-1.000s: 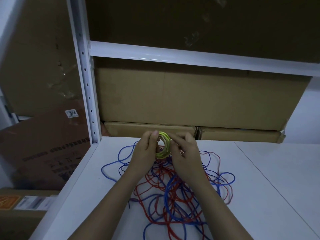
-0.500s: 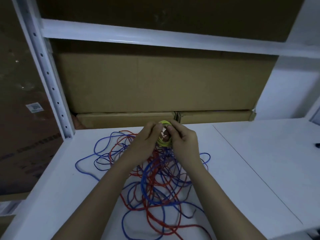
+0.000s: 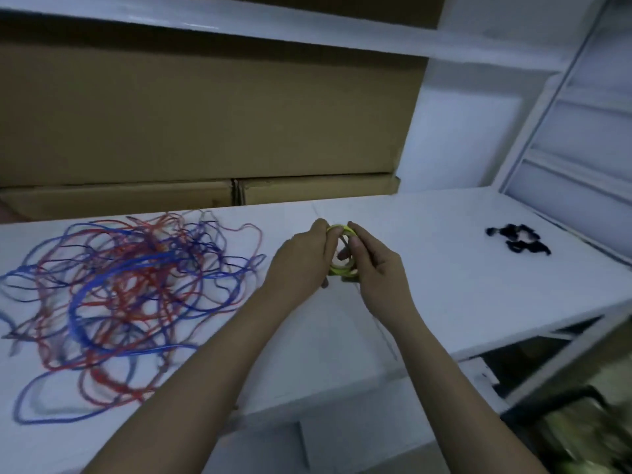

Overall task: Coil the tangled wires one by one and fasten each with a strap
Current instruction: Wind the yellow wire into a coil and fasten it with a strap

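Together, the left hand [image 3: 304, 258] and right hand [image 3: 372, 265] pinch a small yellow-green wire coil [image 3: 342, 249] above the white table [image 3: 444, 285]. Red and blue tangled wires [image 3: 126, 292] lie left; blurry black things, maybe straps [image 3: 518, 238], lie right.

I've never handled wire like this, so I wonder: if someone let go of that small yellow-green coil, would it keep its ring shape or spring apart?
The small yellow-green wire coil would probably loosen: both the left hand and right hand pinch it, and no strap shows on it. It looks light, held by fingertips alone. The loose red and blue wire tangle sprawls in springy loops, hinting at similar behaviour.
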The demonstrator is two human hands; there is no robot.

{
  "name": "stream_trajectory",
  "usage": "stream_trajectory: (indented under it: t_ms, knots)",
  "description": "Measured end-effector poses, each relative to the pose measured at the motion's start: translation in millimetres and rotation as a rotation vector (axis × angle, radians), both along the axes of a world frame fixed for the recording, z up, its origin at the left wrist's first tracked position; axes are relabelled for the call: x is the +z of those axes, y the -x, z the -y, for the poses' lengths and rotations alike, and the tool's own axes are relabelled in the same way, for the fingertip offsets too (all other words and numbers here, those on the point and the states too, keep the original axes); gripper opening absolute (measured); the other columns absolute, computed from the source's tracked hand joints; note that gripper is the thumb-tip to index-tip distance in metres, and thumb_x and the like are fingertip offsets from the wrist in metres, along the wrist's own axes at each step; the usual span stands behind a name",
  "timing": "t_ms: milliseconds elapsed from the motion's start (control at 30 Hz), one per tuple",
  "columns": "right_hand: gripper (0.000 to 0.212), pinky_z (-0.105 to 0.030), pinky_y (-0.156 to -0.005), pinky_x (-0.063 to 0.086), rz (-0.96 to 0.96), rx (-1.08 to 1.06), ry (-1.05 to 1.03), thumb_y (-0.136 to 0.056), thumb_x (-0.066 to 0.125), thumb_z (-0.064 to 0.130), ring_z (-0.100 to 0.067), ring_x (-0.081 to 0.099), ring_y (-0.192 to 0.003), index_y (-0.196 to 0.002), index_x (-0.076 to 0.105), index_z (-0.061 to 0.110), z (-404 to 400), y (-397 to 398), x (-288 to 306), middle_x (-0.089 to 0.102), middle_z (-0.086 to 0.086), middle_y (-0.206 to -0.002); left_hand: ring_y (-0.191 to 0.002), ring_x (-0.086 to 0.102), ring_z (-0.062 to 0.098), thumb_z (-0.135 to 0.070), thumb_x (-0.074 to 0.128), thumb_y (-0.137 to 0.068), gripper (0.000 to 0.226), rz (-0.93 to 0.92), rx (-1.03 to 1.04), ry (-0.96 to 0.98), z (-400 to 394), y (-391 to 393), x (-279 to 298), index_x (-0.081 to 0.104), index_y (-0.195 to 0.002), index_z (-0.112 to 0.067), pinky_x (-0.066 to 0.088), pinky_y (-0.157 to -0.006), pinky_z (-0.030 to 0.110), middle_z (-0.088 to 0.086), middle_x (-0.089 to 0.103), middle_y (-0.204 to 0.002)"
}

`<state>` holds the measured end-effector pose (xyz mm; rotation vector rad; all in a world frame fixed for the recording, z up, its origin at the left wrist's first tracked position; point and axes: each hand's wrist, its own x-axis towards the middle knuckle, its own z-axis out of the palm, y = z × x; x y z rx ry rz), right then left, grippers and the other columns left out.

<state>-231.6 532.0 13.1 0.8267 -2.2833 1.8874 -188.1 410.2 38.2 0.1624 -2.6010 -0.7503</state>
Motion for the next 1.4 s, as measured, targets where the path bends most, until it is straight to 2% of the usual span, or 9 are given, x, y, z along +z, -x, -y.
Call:
stream_trajectory:
  t_ms: [133, 333, 633, 867, 1000, 1100, 1200, 1300, 1400]
  knots:
    - [0.034, -0.035, -0.058, 0.055, 0.026, 0.011, -0.100, -0.103, 0.038, 0.022, -0.009, 0.053, -0.055, -0.134, 0.051, 0.021, -83, 29, -1, 0.058, -0.001, -0.079, -0.053, 0.063, 0.022, -0.037, 0.025, -0.103, 0.032, -0.006, -0.067, -0.032, -78, 35, -12, 0.042, -0.091, -0.013, 0.049, -0.059, 0.034, -0.002, 0.054, -0.055]
    - [0.025, -0.021, -0.047, 0.043, 0.054, -0.099, -0.103, -0.103, 0.039, 0.017, -0.012, 0.050, -0.049, -0.114, 0.061, 0.013, -162, 84, -9, 0.056, -0.002, -0.069, -0.049, 0.061, 0.016, -0.038, 0.027, -0.103, 0.036, 0.036, -0.173, -0.247, -160, 89, -23, 0.047, -0.092, -0.010, 0.046, -0.057, 0.031, 0.002, 0.057, -0.057]
    - [0.023, -0.027, -0.052, 0.053, 0.139, -0.090, -0.164, -0.103, 0.038, 0.018, -0.014, 0.054, -0.049, -0.114, 0.058, 0.014, -243, 194, -31, 0.055, -0.007, -0.075, -0.056, 0.064, 0.015, -0.040, 0.025, -0.104, 0.037, 0.174, -0.216, -0.233, -233, 215, -43, 0.048, -0.096, -0.011, 0.047, -0.061, 0.032, 0.002, 0.060, -0.067]
    - [0.022, -0.019, -0.043, 0.034, 0.114, -0.180, -0.071, -0.102, 0.041, 0.015, -0.010, 0.038, -0.045, -0.098, 0.060, 0.003, -286, 295, -34, 0.046, -0.003, -0.060, -0.057, 0.064, 0.017, -0.043, 0.030, -0.103, 0.037, 0.187, -0.328, -0.334, -275, 327, -45, 0.047, -0.088, -0.014, 0.048, -0.065, 0.033, 0.005, 0.061, -0.070]
    - [0.024, -0.020, -0.049, 0.039, 0.117, -0.254, -0.036, -0.102, 0.042, 0.015, -0.003, 0.046, -0.051, -0.104, 0.065, 0.012, -313, 344, -45, 0.058, 0.003, -0.068, -0.058, 0.062, 0.014, -0.045, 0.035, -0.101, 0.045, 0.241, -0.407, -0.420, -300, 381, -50, 0.049, -0.093, -0.003, 0.046, -0.062, 0.031, 0.004, 0.061, -0.076]
    - [0.027, -0.019, -0.065, 0.046, 0.078, -0.257, -0.039, -0.101, 0.043, 0.013, 0.003, 0.055, -0.065, -0.093, 0.064, 0.028, -333, 377, -44, 0.064, 0.009, -0.078, -0.065, 0.058, 0.007, -0.045, 0.038, -0.100, 0.044, 0.275, -0.432, -0.462, -313, 410, -51, 0.054, -0.093, -0.005, 0.043, -0.060, 0.018, 0.002, 0.062, -0.080]
    - [0.024, -0.010, -0.072, 0.043, 0.054, -0.220, -0.071, -0.100, 0.043, 0.010, 0.004, 0.057, -0.073, -0.094, 0.065, 0.019, -349, 412, -46, 0.067, 0.004, -0.084, -0.073, 0.054, 0.003, -0.043, 0.035, -0.101, 0.041, 0.280, -0.418, -0.457, -319, 433, -52, 0.062, -0.089, -0.014, 0.038, -0.062, 0.008, -0.005, 0.063, -0.083]
    - [0.022, -0.008, -0.068, 0.040, 0.063, -0.191, -0.053, -0.099, 0.043, 0.008, -0.006, 0.055, -0.068, -0.096, 0.065, 0.007, -363, 446, -51, 0.064, -0.006, -0.079, -0.081, 0.054, 0.017, -0.036, 0.036, -0.102, 0.046, 0.242, -0.302, -0.353, -324, 449, -63, 0.064, -0.096, 0.000, 0.036, -0.067, 0.017, 0.020, 0.063, -0.097]
    - [0.023, -0.003, -0.064, 0.038, 0.056, -0.181, -0.100, -0.099, 0.044, 0.011, 0.001, 0.051, -0.067, -0.108, 0.065, 0.007, -372, 485, -55, 0.058, 0.005, -0.078, -0.097, 0.055, 0.018, -0.026, 0.045, -0.101, 0.027, 0.197, -0.170, -0.221, -325, 461, -75, 0.065, -0.110, -0.010, 0.038, -0.079, 0.017, 0.010, 0.063, -0.107]
